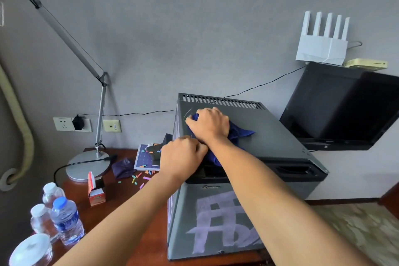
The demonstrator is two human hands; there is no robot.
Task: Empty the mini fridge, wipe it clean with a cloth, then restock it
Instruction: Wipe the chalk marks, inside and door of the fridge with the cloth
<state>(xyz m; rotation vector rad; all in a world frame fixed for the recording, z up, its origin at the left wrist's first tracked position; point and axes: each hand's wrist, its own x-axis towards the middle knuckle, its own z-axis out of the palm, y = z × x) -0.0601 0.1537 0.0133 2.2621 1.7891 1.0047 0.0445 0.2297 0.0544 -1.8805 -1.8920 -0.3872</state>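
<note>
Grey wall stands behind a brown desk [121,196]. On its right end sits the mini fridge [248,179], door shut. The right hand [208,124] grips the blue cloth [239,133] on the fridge top, near the back left corner. The left hand [180,158] is curled at the front left edge, touching the cloth. Water bottles [64,220] wait at the desk's left front corner.

Hotel-like room: desk lamp [88,164], television [345,112], router [321,47].

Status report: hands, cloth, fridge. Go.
Right hand grips blue cloth, pressing it on mini fridge top. Left hand curled at fridge's front-left top edge. Door shut. Nothing in the way.
</note>
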